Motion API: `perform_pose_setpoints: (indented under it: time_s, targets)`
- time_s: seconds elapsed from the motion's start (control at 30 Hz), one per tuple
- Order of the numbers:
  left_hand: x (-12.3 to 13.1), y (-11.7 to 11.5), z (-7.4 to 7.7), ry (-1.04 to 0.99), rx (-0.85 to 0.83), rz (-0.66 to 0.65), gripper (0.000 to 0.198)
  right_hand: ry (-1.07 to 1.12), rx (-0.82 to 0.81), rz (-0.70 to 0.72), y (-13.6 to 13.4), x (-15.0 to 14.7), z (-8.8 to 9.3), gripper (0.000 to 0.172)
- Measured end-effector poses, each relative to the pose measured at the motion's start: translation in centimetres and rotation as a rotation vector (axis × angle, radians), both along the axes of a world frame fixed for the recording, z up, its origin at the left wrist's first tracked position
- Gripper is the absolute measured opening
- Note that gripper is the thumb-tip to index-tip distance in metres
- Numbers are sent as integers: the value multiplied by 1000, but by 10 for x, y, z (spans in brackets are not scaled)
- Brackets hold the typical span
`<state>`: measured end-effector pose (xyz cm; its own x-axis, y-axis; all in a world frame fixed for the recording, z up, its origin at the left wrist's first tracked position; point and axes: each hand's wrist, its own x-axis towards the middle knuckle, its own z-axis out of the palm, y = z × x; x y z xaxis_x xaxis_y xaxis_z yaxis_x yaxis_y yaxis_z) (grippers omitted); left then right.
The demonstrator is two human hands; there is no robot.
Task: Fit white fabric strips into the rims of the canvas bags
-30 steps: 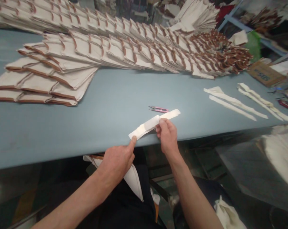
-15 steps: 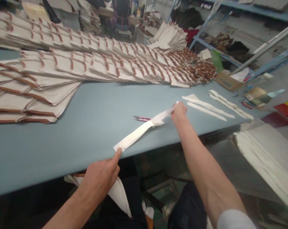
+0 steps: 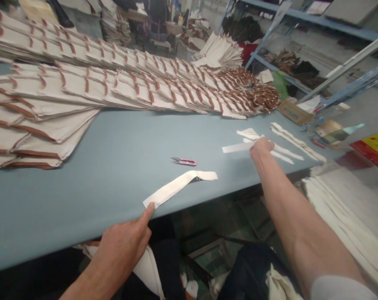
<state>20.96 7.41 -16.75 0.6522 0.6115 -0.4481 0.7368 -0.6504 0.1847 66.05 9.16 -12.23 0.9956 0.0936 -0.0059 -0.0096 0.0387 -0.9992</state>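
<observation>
A white fabric strip [image 3: 173, 186] lies bent on the blue-grey table, its right end folded over. The extended finger of my left hand [image 3: 126, 237] presses the strip's near end down at the table edge, the other fingers curled. My right hand [image 3: 261, 149], farther right, is closed in a pinch on a thin, pale strip [image 3: 237, 148] that trails leftward. Beneath that hand lie more cream strips [image 3: 283, 156], partly covered. Pink-handled thread snips [image 3: 184, 161] rest just beyond the bent strip. Below my left hand, a cream fabric piece [image 3: 149, 266] hangs by my lap.
Long overlapping rows of cream fabric pieces with brown edging [image 3: 129, 87] cover the table's far side. More narrow strips [image 3: 297, 141], a cardboard box [image 3: 292, 111] and a bottle [image 3: 353, 128] are at the right. A stack of pale cloth [image 3: 342, 212] stands beside the table at lower right.
My right hand has moved right, taking the thin, pale strip away from the bent white strip. The bent strip's right end now rests on the table, while my left finger stays on its near end.
</observation>
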Motion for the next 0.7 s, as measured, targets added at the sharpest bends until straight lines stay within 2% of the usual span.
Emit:
perform_pose_setpoints:
  time_s: [0.1,0.17,0.27,0.33,0.4,0.53,0.6,0.7]
  targets:
    - [-2,0,-4,-72,9,37,58,102,4,38,3,-22,15,35]
    - [-8,-1,-11,-190,15,101,54,158,34,141,6,-51,24,33]
    - [-21,-3,-18,-456,-58,224,48,241,100,361,4,-112,37,13]
    - [-30,-9,-19,-623,-127,290,44,315,140,534,-2,-159,44,25]
    - [-38,-19,-15,-736,-206,335,40,389,178,703,-9,-208,51,26]
    - [-49,-45,-5,-925,-463,426,32,514,246,975,-22,-297,59,24]
    - [-54,-54,0,-1069,-626,543,29,555,276,1057,-26,-333,58,21]
    - [-65,-59,9,-1296,-952,750,49,589,297,1115,-37,-371,52,21]
